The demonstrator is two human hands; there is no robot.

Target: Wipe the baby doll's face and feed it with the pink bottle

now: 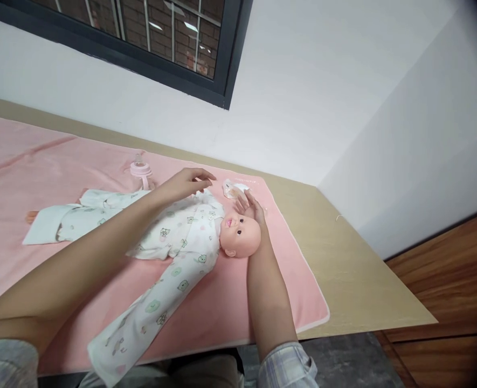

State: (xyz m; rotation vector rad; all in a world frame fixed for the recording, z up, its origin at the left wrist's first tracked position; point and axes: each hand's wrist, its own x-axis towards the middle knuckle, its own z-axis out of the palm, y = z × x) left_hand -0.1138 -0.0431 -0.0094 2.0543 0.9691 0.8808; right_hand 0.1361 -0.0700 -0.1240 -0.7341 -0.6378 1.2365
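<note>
A baby doll (240, 235) with a bald head lies on its back on a pink blanket (218, 312). It wears a white top (192, 229) and trousers (78, 221) printed with small animals; one long sleeve stretches toward me. My left hand (187, 184) is over the doll's far shoulder, fingers loosely bent and apart, holding nothing visible. My right hand (252, 208) is beyond the doll's head, palm turned up and fingers spread. My right forearm passes beside the crown; whether it touches the head I cannot tell. A small clear packet (232, 189) lies just past my right fingertips.
A pink-lidded baby bottle (141, 173) stands upright on the blanket behind the doll. The tan tabletop (343, 275) ends at a front edge on the right. A white wall (287, 108) with a dark-framed window (222, 81) rises behind, and wooden panels (456, 280) stand at right.
</note>
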